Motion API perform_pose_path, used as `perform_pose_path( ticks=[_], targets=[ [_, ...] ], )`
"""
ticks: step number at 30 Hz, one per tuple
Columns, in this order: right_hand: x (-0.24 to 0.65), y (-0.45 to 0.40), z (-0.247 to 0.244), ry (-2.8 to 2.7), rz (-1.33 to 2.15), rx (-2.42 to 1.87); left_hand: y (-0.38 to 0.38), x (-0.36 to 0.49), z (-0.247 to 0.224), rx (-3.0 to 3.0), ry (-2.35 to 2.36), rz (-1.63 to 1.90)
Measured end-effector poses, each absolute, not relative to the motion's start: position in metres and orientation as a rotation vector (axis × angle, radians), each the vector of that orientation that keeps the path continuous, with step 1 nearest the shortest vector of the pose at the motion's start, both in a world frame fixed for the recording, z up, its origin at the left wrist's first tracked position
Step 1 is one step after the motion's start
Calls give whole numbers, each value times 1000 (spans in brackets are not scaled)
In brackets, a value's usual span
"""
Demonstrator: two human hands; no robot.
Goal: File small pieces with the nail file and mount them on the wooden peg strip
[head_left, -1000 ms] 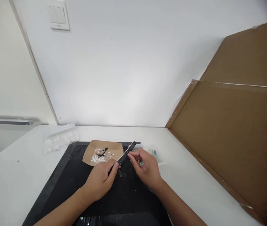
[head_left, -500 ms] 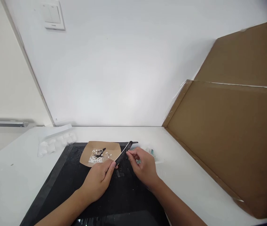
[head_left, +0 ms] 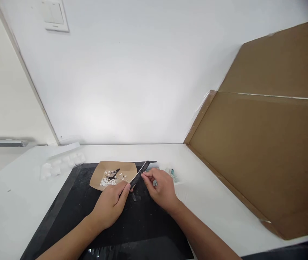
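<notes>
A slim dark strip with a white edge slants up to the right above the black mat. My left hand grips its lower end between thumb and fingers. Close to the strip's upper half, my right hand is pinched, thumb against fingertips; whatever it holds is too small to name. Behind my left hand, a brown paper tray holds many small white pieces and some black scraps.
A clear bag of white pieces lies at the back left. Small clear and teal items sit partly behind my right hand. A large cardboard sheet stands along the right, by the white wall.
The whole view has shifted slightly, so things appear a little further left. Both hands keep nearly the same pose around the dark strip.
</notes>
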State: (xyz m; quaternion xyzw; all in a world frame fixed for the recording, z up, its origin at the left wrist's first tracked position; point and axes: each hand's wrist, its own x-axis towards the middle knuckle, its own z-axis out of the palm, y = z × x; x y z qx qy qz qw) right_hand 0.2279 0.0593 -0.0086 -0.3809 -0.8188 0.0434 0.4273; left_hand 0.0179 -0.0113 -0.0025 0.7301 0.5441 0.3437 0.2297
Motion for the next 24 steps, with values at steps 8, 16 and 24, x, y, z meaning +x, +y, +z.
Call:
perform_pose_path(
  ticks=[8,16,24],
  targets=[
    [222,53,-10,-2083,63,-941,-9,18,-1,2016,1505,941],
    [231,65,-8,-1924,217,-983,-10,17,-3,2044,1501,945],
    [225,56,-9,-2067,124,-921,-9,16,-3,2055,1519,950]
  ],
)
